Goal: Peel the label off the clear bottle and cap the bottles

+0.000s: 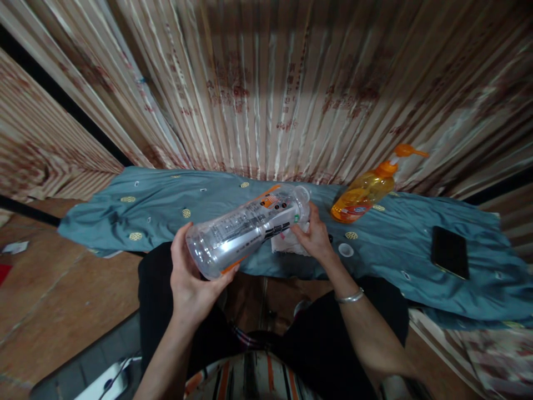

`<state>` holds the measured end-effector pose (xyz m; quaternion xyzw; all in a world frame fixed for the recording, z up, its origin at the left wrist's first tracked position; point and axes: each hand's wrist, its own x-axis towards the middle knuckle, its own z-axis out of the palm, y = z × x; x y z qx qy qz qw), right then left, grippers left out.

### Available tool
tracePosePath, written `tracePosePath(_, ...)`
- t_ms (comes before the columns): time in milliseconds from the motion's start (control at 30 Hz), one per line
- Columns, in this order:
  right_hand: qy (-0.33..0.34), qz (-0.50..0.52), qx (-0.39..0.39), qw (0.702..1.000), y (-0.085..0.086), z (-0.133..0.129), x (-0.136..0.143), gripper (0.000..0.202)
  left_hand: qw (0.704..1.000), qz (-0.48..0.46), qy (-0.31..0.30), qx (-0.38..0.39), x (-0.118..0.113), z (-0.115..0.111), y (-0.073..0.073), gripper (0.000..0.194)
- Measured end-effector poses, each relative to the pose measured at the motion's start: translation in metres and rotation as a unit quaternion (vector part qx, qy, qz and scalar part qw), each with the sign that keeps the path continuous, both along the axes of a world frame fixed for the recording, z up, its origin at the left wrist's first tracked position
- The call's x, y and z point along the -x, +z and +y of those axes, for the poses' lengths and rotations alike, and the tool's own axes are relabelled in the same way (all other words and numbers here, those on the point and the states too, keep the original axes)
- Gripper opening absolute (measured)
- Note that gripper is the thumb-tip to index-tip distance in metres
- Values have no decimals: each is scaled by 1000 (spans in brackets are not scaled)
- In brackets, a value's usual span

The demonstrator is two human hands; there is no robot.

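Observation:
A large clear plastic bottle [245,230] with a silver and orange label lies tilted in the air between my hands, its neck up to the right. My left hand [194,280] grips its base, thumb below and fingers around the far side. Around the neck end, my right hand [314,233] is closed, partly hiding it. The bottle's mouth shows no cap. Beneath the right hand, a white cloth or tissue [287,243] lies on the teal cloth. A small white cap [345,250] rests just right of that hand.
An orange pump bottle of yellow liquid [360,194] leans at the back right. A black phone [449,251] lies farther right on the teal-covered table [162,194]. Pleated curtains [266,94] hang behind. A white power strip [106,383] sits at the lower left.

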<state>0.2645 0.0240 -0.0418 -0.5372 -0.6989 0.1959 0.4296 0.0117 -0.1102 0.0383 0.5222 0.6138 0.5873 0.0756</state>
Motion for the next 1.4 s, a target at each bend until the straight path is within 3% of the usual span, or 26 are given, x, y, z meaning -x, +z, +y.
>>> tracePosePath(1400, -8, 6, 12, 1000, -3, 1, 0, 72, 1000, 13, 5, 0, 1, 0, 0, 101)
